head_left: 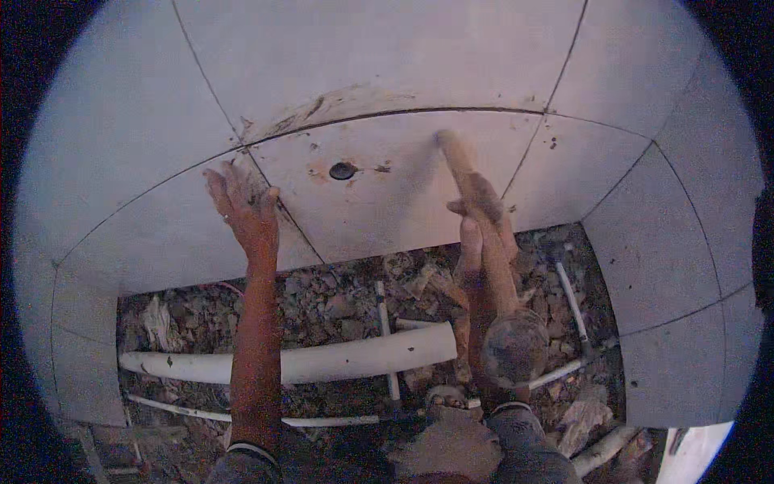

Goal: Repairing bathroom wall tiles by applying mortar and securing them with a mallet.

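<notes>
My left hand (246,198) lies spread on the white wall tiles, over the joint left of the tile (387,210) with a round dark hole (343,170). Its fingers reach up near the horizontal joint line. My right hand (488,218) is wrapped round the wooden handle of a mallet (501,278). The round, greyish mallet head hangs toward me, below the hand. The far end of the handle points up at the tile, right of the hole; whether it touches is hard to tell. Dirty smears mark the tile above the joint.
Below the wall lies rubble (339,306) with broken pieces. A thick white pipe (306,355) crosses it, with a thinner pipe (330,421) nearer me. A short upright pipe (571,298) stands at the right. Tiled side walls (677,266) close in on both sides. My foot (446,397) shows below.
</notes>
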`<control>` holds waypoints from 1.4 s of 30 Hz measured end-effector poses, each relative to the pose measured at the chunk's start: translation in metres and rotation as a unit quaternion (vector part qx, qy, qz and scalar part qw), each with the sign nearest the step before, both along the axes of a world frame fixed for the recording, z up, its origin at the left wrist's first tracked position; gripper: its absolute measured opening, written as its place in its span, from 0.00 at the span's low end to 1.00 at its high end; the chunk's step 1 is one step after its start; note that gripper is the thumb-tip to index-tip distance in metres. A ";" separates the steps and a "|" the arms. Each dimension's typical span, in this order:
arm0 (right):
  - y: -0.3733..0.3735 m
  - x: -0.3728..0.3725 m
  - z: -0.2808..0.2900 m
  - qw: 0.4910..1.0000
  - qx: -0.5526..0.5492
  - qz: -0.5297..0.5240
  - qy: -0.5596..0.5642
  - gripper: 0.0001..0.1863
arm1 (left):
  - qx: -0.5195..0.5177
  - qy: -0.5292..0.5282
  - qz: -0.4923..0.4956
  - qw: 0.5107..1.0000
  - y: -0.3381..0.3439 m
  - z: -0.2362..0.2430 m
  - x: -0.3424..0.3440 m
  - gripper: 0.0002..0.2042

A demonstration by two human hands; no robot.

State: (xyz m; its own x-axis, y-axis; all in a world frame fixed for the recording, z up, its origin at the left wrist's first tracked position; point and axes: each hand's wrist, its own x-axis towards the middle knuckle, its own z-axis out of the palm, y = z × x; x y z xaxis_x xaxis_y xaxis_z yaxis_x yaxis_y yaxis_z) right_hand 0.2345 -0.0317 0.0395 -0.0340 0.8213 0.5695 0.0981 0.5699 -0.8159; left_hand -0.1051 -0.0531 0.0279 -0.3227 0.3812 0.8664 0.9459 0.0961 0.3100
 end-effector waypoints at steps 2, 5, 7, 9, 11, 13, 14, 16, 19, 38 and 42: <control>-0.001 0.004 -0.006 0.990 -0.054 0.032 0.129 0.25 | 0.012 -0.003 -0.018 1.000 0.000 -0.001 0.001 0.42; 0.001 0.013 -0.003 0.986 -0.028 0.003 0.166 0.24 | 0.019 -0.033 -0.039 0.998 -0.002 0.007 0.011 0.41; 0.004 0.011 0.005 0.992 0.095 -0.075 0.038 0.27 | 0.020 -0.056 -0.046 0.997 -0.003 0.007 0.011 0.41; 0.011 0.008 -0.009 0.984 0.111 -0.026 0.137 0.26 | 0.023 -0.052 -0.057 0.997 -0.005 0.003 0.004 0.41; 0.014 0.014 -0.011 0.966 0.117 0.025 0.228 0.26 | 0.045 -0.059 -0.082 0.994 -0.004 0.009 0.012 0.40; 0.020 0.018 -0.007 0.994 0.056 -0.008 0.090 0.25 | 0.070 -0.064 -0.108 0.990 -0.004 0.010 0.011 0.40; 0.020 0.015 -0.012 0.994 0.057 -0.007 0.091 0.25 | 0.038 -0.033 -0.078 0.996 -0.004 0.006 0.006 0.40; 0.019 0.015 -0.024 0.986 0.062 0.023 0.156 0.24 | 0.015 -0.008 -0.053 0.998 0.007 0.004 0.010 0.40; -0.004 -0.014 0.002 0.980 -0.050 0.121 0.148 0.25 | 0.040 -0.052 -0.082 0.994 -0.007 0.009 0.007 0.39; 0.013 0.025 -0.001 0.892 0.000 0.206 0.402 0.29 | 0.014 -0.047 -0.046 0.998 -0.003 0.008 0.010 0.40; 0.034 0.025 -0.023 0.972 0.053 -0.024 0.228 0.28 | 0.002 0.021 -0.021 1.000 -0.004 0.001 -0.006 0.41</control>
State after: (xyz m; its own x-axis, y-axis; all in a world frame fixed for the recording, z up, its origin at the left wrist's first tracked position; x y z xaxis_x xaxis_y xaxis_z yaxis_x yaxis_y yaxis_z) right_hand 0.2593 0.0020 0.0162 0.2792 0.7522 0.5969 -0.2320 0.6561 -0.7181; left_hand -0.1106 -0.0573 0.0290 -0.2698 0.3905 0.8802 0.9613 0.0556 0.2700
